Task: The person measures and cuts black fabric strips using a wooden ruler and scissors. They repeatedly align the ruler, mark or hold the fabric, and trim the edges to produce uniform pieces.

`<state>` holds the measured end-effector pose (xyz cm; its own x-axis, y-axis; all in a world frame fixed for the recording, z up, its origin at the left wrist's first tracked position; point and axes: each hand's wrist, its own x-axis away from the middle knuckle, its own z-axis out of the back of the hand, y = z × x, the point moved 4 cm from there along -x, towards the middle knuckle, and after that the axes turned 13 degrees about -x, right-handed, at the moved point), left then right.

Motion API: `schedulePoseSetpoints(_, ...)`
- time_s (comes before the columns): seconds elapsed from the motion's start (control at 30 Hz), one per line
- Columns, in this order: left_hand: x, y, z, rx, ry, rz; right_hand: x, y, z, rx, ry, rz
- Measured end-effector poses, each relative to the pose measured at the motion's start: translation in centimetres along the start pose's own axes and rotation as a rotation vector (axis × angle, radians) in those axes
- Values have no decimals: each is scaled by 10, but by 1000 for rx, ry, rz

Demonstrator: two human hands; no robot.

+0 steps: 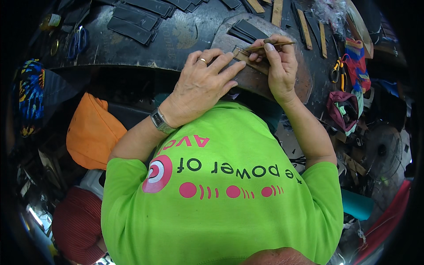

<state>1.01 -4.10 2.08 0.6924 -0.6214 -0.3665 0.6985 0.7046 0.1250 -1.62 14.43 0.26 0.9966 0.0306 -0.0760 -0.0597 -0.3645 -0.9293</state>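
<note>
Two bare hands meet over a small brown flat strip of leather-like material point(248, 59) in the head view, the only one given. The left hand point(201, 86) lies spread and flat, its grip wide, fingertips pressing the strip down onto a rounded dark-brown work block point(265, 84) that sits on the dark, scuffed counter point(176, 39). The right hand point(279, 62) has its grip narrow and closed around a slim brown stick-like tool point(269, 44), whose tip I cannot make out clearly; the tool lies just above the strip, close beside the left fingertips.

Beyond the grip, farther along the counter, lie stacked black rectangular pieces point(132, 20) and several tan wooden strips point(304, 28). Off to the right grip's outer side rest orange-handled scissors point(337, 70).

Judging from this, the tool could slip toward the pinning fingertips, since they sit so near its working end. The strip might also skid if the flat press eases on the curved block.
</note>
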Motion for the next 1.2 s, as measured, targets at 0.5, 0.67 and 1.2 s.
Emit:
schedulePoseSetpoints(0.5,1,0,-3,7,-55,3,-13,-6,-7,174,-205,6)
schedulePoseSetpoints(0.67,5,2,-6,-12,-45,0,-1,-6,-16,548,-327,243)
schedulePoseSetpoints(1.2,-14,-11,13,139,-20,-42,6,-53,8,938,-152,23)
